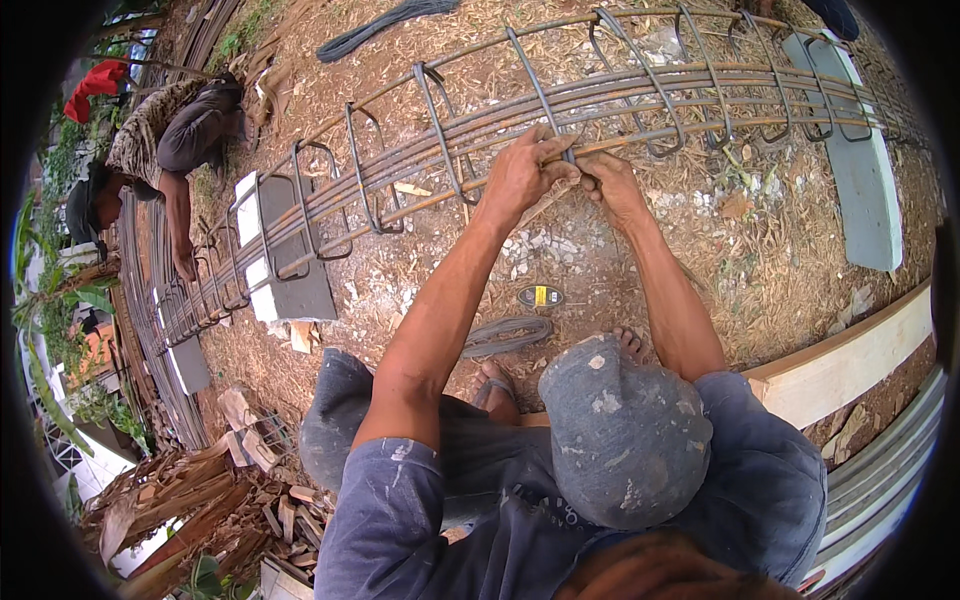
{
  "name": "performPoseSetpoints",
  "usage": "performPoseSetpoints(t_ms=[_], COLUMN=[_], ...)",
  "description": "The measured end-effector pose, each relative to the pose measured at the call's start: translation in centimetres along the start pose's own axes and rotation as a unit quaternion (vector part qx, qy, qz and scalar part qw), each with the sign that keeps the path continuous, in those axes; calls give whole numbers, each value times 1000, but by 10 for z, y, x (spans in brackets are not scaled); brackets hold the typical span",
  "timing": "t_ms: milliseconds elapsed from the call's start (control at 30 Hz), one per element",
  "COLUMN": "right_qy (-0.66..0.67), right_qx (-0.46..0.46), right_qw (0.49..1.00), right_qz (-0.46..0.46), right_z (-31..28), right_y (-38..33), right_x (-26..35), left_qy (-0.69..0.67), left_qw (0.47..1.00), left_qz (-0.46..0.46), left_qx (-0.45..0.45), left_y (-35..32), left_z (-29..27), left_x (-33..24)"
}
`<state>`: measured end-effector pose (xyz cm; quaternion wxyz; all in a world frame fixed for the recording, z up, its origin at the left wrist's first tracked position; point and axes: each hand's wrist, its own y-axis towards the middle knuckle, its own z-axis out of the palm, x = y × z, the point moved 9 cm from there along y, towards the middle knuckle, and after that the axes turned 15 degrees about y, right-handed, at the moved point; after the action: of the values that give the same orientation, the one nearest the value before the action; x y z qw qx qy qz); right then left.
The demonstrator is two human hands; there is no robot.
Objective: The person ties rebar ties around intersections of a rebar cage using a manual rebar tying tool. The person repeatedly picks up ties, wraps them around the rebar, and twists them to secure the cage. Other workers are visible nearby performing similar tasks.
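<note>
A long rebar cage [700, 100] crosses in front of me, made of rusty lengthwise bars with rectangular steel stirrups around them. My left hand [525, 175] is closed at the near bar, thumb and fingers gripping the lower corner of a stirrup [530, 75]. Just to its right, my right hand [614, 188] pinches beside the same joint, under the near bar. Whatever is between those fingertips is too small to make out. On the ground between my arms lie a tape measure [541, 296] with a yellow label and a coil of thin wire [507, 336].
Grey blocks [290, 250] and a pale slab [860, 190] sit under the cage. Far left, another person [170, 160] bends over its end. A dark wire bundle [385, 27] lies beyond it. Right of me are a timber beam [850, 355] and metal lengths [880, 470]; scrap wood [180, 500] lies lower left.
</note>
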<state>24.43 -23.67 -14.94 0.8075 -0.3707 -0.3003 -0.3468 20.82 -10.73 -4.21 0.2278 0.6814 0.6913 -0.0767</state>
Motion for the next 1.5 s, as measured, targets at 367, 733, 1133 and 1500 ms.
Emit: performPoseSetpoints(t_ms=[367,733,1133,1500], right_qy=[62,-25,-7,72], right_qx=[71,47,-24,84], right_qw=[995,999,981,992], right_qz=[40,7,-192,-54], right_z=[14,14,19,8], right_y=[-17,-10,-11,10], right_x=[11,5,-8,1], left_qy=[88,78,-6,107], left_qw=[993,985,991,971], left_qz=[78,151,22,-64], left_qx=[-27,38,131,206], left_y=[0,-1,9,9], left_z=[-7,0,1,14], left_x=[-19,-18,-4,8])
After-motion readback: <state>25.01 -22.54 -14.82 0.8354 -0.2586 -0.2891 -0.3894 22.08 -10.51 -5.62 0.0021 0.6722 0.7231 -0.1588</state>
